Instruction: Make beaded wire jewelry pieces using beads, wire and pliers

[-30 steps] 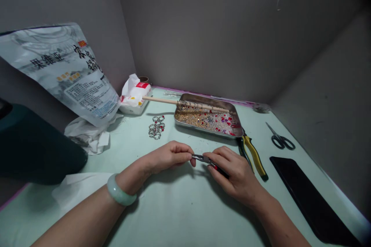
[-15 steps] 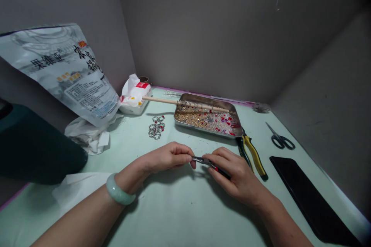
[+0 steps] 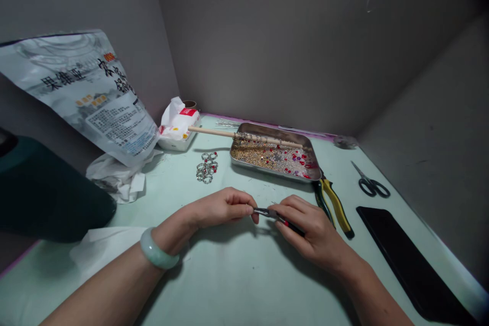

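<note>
My right hand (image 3: 305, 221) is closed around small dark-handled pliers (image 3: 284, 220), whose metal jaws point left. At the jaw tips, my left hand (image 3: 229, 206) is pinched shut; whatever sits between its thumb and forefinger is too small and covered to make out. A pale green bangle (image 3: 157, 252) circles the left wrist. Beyond the hands lies a metal tray (image 3: 267, 165) of gold, clear and red beads. Across the tray rests a wooden stick (image 3: 214, 132) with wire pieces wound on it. Several wire rings with red beads (image 3: 207, 168) lie left of the tray.
Yellow-and-black pliers (image 3: 336, 209), scissors (image 3: 370, 183) and a black phone-like slab (image 3: 408, 260) lie to the right. At left stand a dark green container (image 3: 49, 193) and a large printed pouch (image 3: 87, 97), near crumpled tissue (image 3: 120, 178) and a tissue pack (image 3: 179, 127).
Both hands and the pliers hold almost the same pose. The whole view has shifted very slightly.
</note>
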{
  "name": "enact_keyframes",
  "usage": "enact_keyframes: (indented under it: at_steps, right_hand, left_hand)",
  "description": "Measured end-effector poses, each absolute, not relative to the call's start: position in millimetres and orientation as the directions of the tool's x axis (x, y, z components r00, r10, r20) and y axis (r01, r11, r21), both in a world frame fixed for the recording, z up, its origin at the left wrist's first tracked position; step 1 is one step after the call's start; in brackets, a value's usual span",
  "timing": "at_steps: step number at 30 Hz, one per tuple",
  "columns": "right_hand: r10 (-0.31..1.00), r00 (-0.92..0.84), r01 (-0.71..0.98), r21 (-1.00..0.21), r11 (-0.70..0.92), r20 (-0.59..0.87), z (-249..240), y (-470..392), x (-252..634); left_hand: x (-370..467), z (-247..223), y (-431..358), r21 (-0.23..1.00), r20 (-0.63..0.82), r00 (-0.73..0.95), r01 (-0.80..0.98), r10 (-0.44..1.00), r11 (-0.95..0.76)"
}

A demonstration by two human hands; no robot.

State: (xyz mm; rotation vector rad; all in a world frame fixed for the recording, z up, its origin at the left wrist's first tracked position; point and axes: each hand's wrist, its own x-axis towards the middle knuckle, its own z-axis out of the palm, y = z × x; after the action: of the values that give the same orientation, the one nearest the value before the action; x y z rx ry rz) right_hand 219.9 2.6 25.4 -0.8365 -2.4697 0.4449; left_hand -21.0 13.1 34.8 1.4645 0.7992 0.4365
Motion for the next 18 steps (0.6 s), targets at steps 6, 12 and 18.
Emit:
enact_keyframes:
  at_steps: [6,12,18]
  right_hand:
    - [0.623,-0.691,0.467,-0.431,0.772,0.368,23.6,3.7,220.0]
    - [0.632,-0.673,0.501,-0.393,0.771,0.384,22.7,2.9,220.9]
    - [0.672,-0.642,0.540,-0.404,0.738,0.369,20.7,1.9,218.0]
  left_hand:
    - [-19.8,36.7,12.8,0.970,-0.222,0.662,0.223,0.716,0.095]
    - [-18.8,36.3,12.6,0.969,-0.219,0.649,0.229,0.729,0.088]
    - [-16.7,27.3,13.3,0.975,-0.222,0.621,0.139,0.752,0.174]
